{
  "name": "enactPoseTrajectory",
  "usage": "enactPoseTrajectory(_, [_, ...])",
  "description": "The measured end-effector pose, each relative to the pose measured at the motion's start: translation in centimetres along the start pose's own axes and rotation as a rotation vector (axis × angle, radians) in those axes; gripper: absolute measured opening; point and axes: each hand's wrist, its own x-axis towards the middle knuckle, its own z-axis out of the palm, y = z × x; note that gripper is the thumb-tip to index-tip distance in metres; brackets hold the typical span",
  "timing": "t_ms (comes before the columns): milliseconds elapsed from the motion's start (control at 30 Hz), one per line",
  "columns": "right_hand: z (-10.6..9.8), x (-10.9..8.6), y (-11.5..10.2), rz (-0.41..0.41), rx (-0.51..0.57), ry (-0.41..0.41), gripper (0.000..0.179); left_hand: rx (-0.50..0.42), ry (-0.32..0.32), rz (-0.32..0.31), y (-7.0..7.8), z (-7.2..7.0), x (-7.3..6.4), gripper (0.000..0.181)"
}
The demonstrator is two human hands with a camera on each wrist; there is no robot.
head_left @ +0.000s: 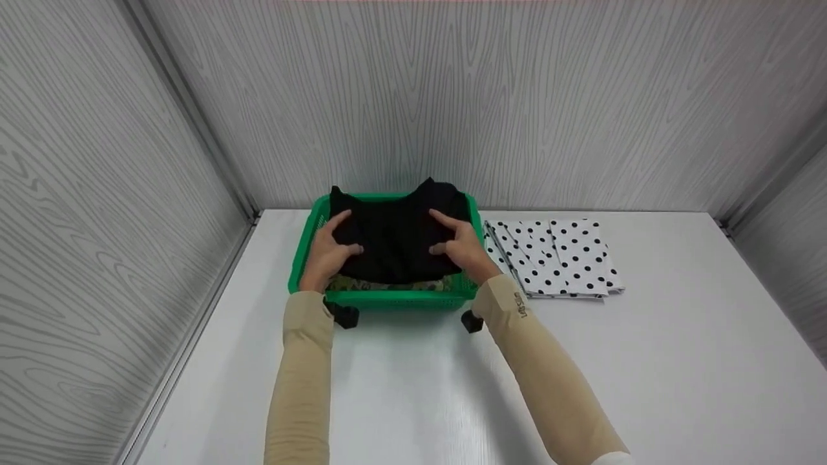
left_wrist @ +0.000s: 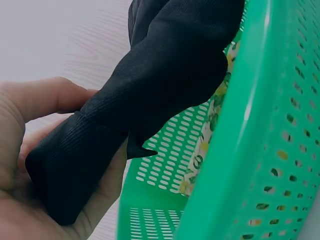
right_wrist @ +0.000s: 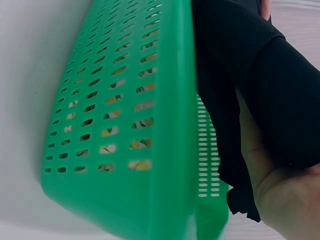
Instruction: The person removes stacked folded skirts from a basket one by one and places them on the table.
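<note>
A piece of black fabric [head_left: 395, 242], its exact kind unclear, spans the space between both hands over a green perforated basket [head_left: 387, 297]. My left hand [head_left: 325, 255] grips its left end; in the left wrist view the thumb lies on the near side of the folded fabric [left_wrist: 140, 85] and fingers pass behind it. My right hand [head_left: 464, 248] holds the right end, fingers partly hidden by the fabric [right_wrist: 290, 100] in the right wrist view. Beneath it, a cloth with a green and yellow print [head_left: 345, 284] lies in the basket.
To the basket's right, a folded white cloth with black dots [head_left: 572, 258] lies on the white table [head_left: 413, 400]. Grey wood-grain panels [head_left: 413, 97] stand behind and on both sides.
</note>
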Motion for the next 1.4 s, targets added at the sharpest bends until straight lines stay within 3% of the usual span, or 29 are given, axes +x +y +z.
enactPoseTrajectory(367, [-0.9, -0.9, -0.8, -0.021, 0.018, 0.013, 0.079, -0.012, 0.027, 0.04, 1.1, 0.5, -0.6, 0.077])
enactPoseTrajectory(733, [-2.7, -2.1, -1.6, -0.047, 0.027, 0.035, 0.082, -0.094, 0.055, 0.108, 2.3, 1.7, -1.4, 0.078])
enactPoseTrajectory(1400, [-7.1, -6.5, -1.1, -0.173, 0.066, 0.102, 0.078, -0.214, 0.038, 0.242, 4.4, 6.1, -3.1, 0.076])
